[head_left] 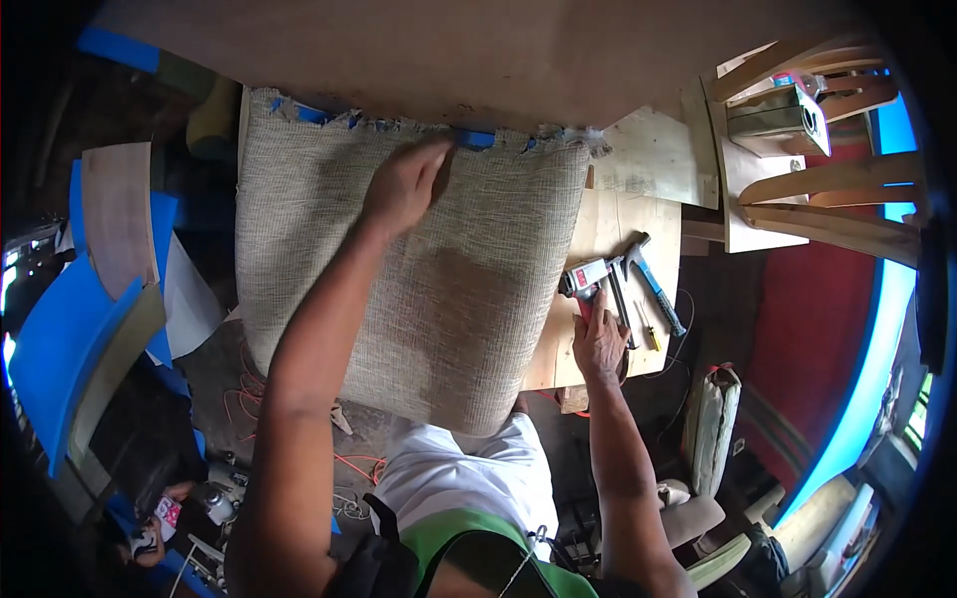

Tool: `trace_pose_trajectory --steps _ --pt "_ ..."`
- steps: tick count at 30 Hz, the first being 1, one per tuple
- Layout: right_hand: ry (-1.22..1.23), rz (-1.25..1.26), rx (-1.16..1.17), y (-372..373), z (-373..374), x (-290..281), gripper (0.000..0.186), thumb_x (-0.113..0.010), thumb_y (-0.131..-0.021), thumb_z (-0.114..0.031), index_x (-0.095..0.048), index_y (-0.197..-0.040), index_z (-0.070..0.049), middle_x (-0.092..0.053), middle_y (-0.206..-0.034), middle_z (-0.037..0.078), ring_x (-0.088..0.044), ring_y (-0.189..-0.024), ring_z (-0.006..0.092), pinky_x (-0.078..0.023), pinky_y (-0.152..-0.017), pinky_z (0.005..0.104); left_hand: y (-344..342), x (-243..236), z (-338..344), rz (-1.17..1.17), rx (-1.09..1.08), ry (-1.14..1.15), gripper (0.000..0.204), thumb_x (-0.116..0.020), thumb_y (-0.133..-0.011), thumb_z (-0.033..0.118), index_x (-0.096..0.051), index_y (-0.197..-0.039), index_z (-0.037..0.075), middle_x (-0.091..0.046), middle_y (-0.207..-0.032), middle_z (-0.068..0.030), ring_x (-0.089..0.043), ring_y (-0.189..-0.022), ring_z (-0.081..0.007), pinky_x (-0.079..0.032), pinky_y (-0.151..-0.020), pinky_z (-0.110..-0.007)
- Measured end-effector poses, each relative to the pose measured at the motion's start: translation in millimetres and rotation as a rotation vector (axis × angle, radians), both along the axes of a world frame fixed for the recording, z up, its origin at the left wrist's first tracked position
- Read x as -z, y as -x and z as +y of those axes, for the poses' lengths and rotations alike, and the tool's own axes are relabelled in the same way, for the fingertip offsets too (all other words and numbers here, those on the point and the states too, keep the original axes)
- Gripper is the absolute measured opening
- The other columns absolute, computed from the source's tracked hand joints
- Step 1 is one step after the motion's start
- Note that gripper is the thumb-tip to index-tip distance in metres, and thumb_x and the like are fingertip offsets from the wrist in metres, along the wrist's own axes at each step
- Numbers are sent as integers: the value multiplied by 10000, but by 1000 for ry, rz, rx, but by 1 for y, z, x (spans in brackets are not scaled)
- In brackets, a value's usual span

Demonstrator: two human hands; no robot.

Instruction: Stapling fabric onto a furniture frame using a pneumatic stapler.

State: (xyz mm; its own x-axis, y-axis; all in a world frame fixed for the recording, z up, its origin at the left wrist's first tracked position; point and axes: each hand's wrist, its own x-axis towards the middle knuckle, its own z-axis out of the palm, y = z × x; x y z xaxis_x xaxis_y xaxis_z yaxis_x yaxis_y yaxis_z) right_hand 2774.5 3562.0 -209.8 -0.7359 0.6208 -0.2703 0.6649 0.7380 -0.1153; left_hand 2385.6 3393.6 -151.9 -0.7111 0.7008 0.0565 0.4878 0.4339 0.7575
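- Woven beige fabric panel spread over the tabletop, frayed far edge along blue foam.
- Bare wood to the right, beside a hammer.
- Left hand pressing fabric at that edge, fingers curled down.
- Right hand reaching a red-and-silver staple gun, fingers loosely open, touching it.

A box-shaped grey-green package with a red and blue top label sits upper right on plywood.

Left hand on woven fabric; right hand touching staple gun.
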Motion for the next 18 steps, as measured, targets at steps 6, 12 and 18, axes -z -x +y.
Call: trace_pose_trajectory --steps 6,12,18 --pt "-21 40 16 4 -14 10 770 -673 -894 -257 -306 -1535 -39 -638 -1075 140 -618 -968 320 -403 -892 495 62 18 47 53 401 333 281 -540 -963 130 -684 -1195 65 -673 -1221 -174 -628 -1134 -345 -483 -990 -406" --pt "16 91 28 2 -5 8 683 -642 -905 -236 -370 -1494 -23 -595 -1229 189 -588 -1057 362 -423 -919 513 76 12 71 -107 443 635 316 -542 -969 240 -692 -1188 68 -664 -1251 -174 -606 -1183 -340 -463 -1010 -408" --pt "134 145 49 4 -5 4 672 -631 -915 -235 -361 -1491 -18 -594 -1168 189 -580 -1060 381 -427 -918 524 64 -4 99 28 432 857 443 -557 -956 399 -700 -1148 27 -668 -1222 -210 -619 -1156 -346 -458 -1007 -401"
